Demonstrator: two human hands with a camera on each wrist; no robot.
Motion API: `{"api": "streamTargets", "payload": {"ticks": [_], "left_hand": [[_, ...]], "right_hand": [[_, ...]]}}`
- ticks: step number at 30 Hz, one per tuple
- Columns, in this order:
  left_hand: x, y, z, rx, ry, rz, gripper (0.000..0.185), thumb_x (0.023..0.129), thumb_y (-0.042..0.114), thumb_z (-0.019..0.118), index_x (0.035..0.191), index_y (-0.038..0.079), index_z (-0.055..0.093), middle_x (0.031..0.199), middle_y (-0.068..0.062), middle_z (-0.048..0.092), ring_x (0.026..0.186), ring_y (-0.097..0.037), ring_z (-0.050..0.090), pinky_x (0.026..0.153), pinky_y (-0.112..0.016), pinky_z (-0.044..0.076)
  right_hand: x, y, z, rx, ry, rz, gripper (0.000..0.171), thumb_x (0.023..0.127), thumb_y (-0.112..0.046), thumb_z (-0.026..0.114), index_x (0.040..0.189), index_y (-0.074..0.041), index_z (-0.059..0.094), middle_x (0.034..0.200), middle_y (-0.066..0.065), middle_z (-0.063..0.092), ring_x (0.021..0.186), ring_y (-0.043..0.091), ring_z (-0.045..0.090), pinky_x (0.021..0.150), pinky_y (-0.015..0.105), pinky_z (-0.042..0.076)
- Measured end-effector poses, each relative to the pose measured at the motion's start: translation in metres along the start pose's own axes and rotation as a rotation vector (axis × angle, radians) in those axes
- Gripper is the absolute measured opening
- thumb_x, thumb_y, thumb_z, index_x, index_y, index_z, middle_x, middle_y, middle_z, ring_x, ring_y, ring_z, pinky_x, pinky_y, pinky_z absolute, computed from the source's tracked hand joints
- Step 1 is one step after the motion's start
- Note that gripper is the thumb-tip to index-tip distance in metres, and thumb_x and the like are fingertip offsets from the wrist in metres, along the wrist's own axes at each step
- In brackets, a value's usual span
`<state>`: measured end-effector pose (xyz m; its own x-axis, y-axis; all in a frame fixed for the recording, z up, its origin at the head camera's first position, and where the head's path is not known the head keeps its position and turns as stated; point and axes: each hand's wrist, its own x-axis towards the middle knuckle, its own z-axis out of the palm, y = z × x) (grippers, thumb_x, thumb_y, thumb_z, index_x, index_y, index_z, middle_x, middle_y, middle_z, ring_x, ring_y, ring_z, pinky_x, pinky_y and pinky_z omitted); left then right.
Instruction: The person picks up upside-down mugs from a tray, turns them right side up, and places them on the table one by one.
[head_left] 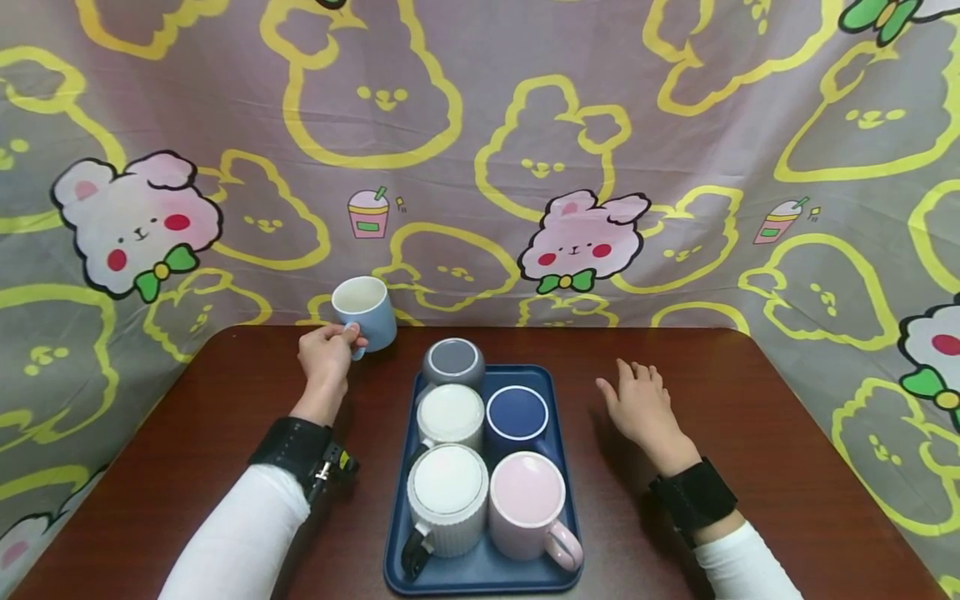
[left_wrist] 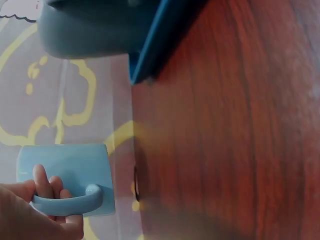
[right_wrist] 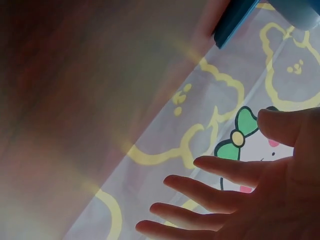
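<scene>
My left hand [head_left: 327,354] grips the handle of a light blue mug [head_left: 365,312], held upright just above the table's far left part. In the left wrist view my fingers [left_wrist: 47,184] curl through the handle of the light blue mug [left_wrist: 65,172]. A dark blue tray [head_left: 557,392] in the middle carries several upside-down mugs: grey [head_left: 453,362], white [head_left: 450,414], navy [head_left: 517,414], ribbed white [head_left: 447,497] and pink [head_left: 527,504]. My right hand [head_left: 641,406] lies open on the table right of the tray, fingers [right_wrist: 210,195] spread, holding nothing.
The dark wooden table [head_left: 795,433] has rounded far corners. A cartoon-print cloth [head_left: 480,150] hangs behind and around it. The tray's corner [left_wrist: 150,60] shows in the left wrist view.
</scene>
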<state>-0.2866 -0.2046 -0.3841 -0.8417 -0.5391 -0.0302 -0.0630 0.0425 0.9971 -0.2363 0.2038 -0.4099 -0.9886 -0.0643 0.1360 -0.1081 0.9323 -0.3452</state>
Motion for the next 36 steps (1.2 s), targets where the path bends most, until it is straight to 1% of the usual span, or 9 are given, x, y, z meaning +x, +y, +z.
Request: {"api": "streamTargets", "payload": {"ticks": [6, 9, 14, 20, 30, 36], "left_hand": [[0.009, -0.007, -0.002, 0.047, 0.027, -0.027, 0.019, 0.091, 0.018, 0.063, 0.092, -0.001, 0.066, 0.05, 0.012, 0.059, 0.059, -0.007, 0.062, 0.064, -0.024, 0.05], [0.013, -0.01, -0.003, 0.059, 0.037, -0.037, 0.019, 0.091, 0.017, 0.063, 0.093, -0.001, 0.066, 0.049, 0.013, 0.058, 0.057, -0.005, 0.062, 0.061, -0.021, 0.048], [0.016, -0.012, -0.006, 0.081, 0.04, -0.038, 0.02, 0.091, 0.018, 0.063, 0.095, -0.001, 0.067, 0.048, 0.013, 0.058, 0.059, -0.006, 0.062, 0.056, -0.017, 0.043], [0.019, -0.015, -0.009, 0.108, 0.046, -0.05, 0.022, 0.091, 0.019, 0.062, 0.099, -0.001, 0.068, 0.049, 0.014, 0.059, 0.062, -0.008, 0.062, 0.057, -0.017, 0.043], [0.022, -0.02, -0.016, 0.117, 0.053, -0.066, 0.019, 0.091, 0.02, 0.062, 0.094, 0.002, 0.067, 0.049, 0.014, 0.059, 0.063, -0.005, 0.061, 0.061, -0.017, 0.043], [0.021, -0.02, -0.015, 0.109, 0.053, -0.047, 0.017, 0.091, 0.018, 0.062, 0.091, 0.001, 0.067, 0.048, 0.014, 0.058, 0.061, -0.006, 0.06, 0.057, -0.016, 0.042]], "right_hand": [[-0.001, 0.005, 0.001, -0.014, 0.012, 0.002, 0.059, 0.099, -0.034, 0.045, 0.139, 0.01, 0.036, 0.136, 0.039, 0.037, 0.129, 0.059, 0.026, 0.098, 0.07, 0.03], [-0.003, 0.007, 0.002, -0.022, 0.018, 0.001, 0.059, 0.099, -0.034, 0.046, 0.138, 0.01, 0.037, 0.135, 0.039, 0.038, 0.128, 0.06, 0.027, 0.097, 0.071, 0.031], [-0.005, 0.009, 0.003, -0.029, 0.005, 0.014, 0.06, 0.099, -0.035, 0.045, 0.139, 0.009, 0.036, 0.136, 0.039, 0.038, 0.128, 0.06, 0.026, 0.098, 0.071, 0.03], [-0.007, 0.011, 0.001, -0.04, -0.002, 0.015, 0.059, 0.099, -0.034, 0.045, 0.138, 0.01, 0.036, 0.135, 0.039, 0.038, 0.127, 0.061, 0.026, 0.098, 0.07, 0.031], [-0.01, 0.012, 0.0, -0.056, 0.002, 0.012, 0.058, 0.099, -0.033, 0.046, 0.136, 0.012, 0.038, 0.132, 0.04, 0.04, 0.125, 0.062, 0.029, 0.096, 0.07, 0.034], [-0.01, 0.012, -0.001, -0.054, 0.009, 0.021, 0.057, 0.099, -0.032, 0.046, 0.136, 0.011, 0.038, 0.132, 0.04, 0.04, 0.125, 0.062, 0.029, 0.096, 0.07, 0.033]]}}
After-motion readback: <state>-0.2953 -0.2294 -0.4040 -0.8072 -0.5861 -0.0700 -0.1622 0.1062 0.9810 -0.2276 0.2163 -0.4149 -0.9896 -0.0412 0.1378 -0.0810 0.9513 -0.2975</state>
